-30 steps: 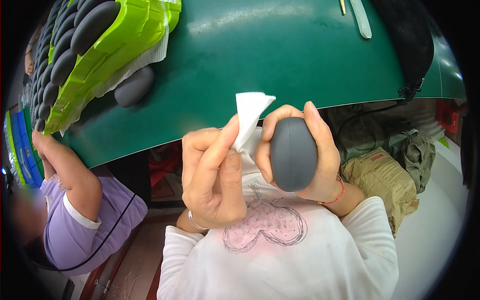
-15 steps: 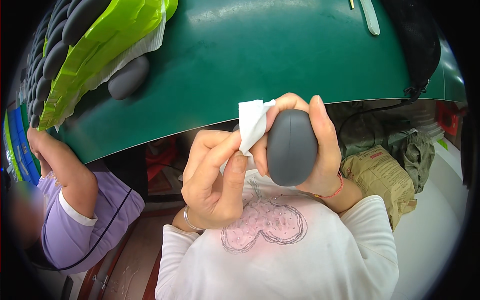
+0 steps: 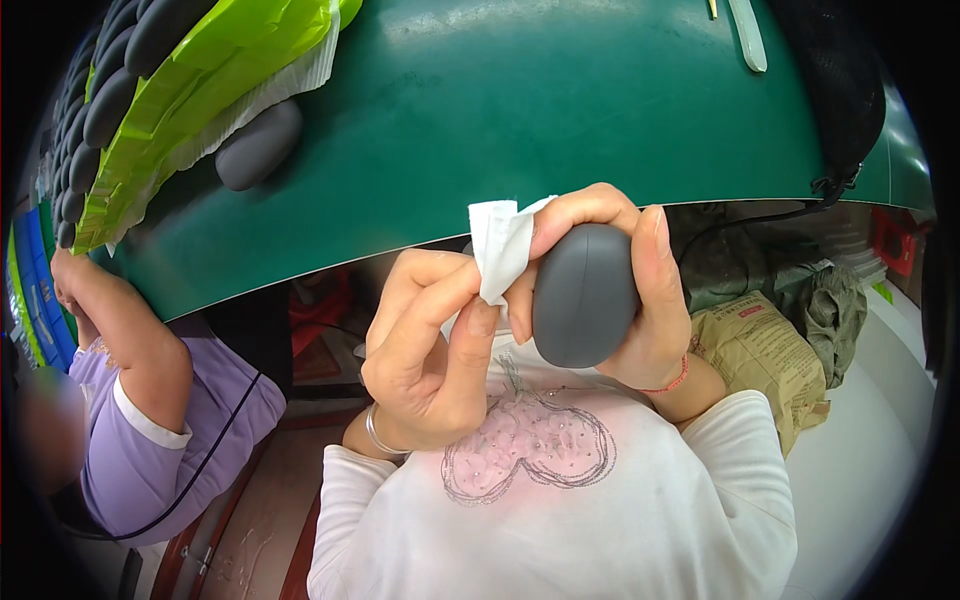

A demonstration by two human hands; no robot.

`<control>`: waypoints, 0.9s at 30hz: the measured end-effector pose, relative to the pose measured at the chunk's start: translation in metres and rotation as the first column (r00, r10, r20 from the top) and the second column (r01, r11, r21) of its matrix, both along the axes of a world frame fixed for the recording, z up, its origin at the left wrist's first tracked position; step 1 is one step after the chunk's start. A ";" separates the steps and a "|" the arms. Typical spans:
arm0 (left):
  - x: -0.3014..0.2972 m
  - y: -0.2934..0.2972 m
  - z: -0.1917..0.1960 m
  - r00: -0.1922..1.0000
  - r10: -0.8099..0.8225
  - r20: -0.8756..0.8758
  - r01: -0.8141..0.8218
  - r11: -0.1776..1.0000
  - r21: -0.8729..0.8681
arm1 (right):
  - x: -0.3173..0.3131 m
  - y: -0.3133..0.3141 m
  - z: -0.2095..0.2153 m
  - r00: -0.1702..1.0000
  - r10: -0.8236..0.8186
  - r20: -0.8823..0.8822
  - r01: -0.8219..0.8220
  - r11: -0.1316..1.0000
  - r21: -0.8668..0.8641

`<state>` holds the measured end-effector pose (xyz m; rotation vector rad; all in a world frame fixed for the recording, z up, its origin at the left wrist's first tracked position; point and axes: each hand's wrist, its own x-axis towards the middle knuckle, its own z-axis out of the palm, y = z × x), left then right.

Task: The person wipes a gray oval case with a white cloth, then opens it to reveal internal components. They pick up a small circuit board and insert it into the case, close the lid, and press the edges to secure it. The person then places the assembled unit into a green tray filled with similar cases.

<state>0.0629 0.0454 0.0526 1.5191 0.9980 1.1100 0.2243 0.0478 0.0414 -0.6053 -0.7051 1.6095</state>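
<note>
Close to my chest, at the table's near edge, my right hand (image 3: pixel 655 300) is closed around a smooth dark grey oval case (image 3: pixel 585 295) with a fine seam line down its face. My left hand (image 3: pixel 425 345) pinches a folded white cloth (image 3: pixel 500 245) between thumb and fingers, just left of the oval case. The cloth's upper corner lies against the bent index finger of my right hand. The underside of the case is hidden by my palm.
Another grey oval piece (image 3: pixel 260 145) lies on the green table (image 3: pixel 480 110), beside bright green packaging (image 3: pixel 215 75) with several like pieces. A white flat tool (image 3: pixel 747 38) and black mesh bag (image 3: pixel 835 90) are at right. A co-worker's arm (image 3: pixel 125 315) rests at left.
The oval case has tilted slightly clockwise at its top, with my right hand turning along. The cloth in my left hand has shifted a little and shows more of its folds.
</note>
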 end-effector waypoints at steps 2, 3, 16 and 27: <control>-0.001 0.001 -0.001 1.000 -0.004 -0.007 0.004 1.000 -0.004 | 0.000 0.001 -0.001 1.000 0.005 -0.009 -0.005 1.000 0.011; -0.002 0.001 -0.001 1.000 -0.006 -0.011 0.006 1.000 -0.005 | -0.001 0.001 -0.001 1.000 0.004 -0.014 -0.004 1.000 0.021; 0.006 0.000 -0.002 0.985 0.027 0.171 -0.008 0.994 -0.111 | -0.008 0.007 -0.003 0.984 -0.175 -0.003 0.175 0.982 0.070; 0.016 0.019 -0.003 0.950 0.121 -0.287 0.047 0.854 0.518 | -0.008 0.017 0.006 0.946 -0.051 -0.321 0.010 0.992 -0.129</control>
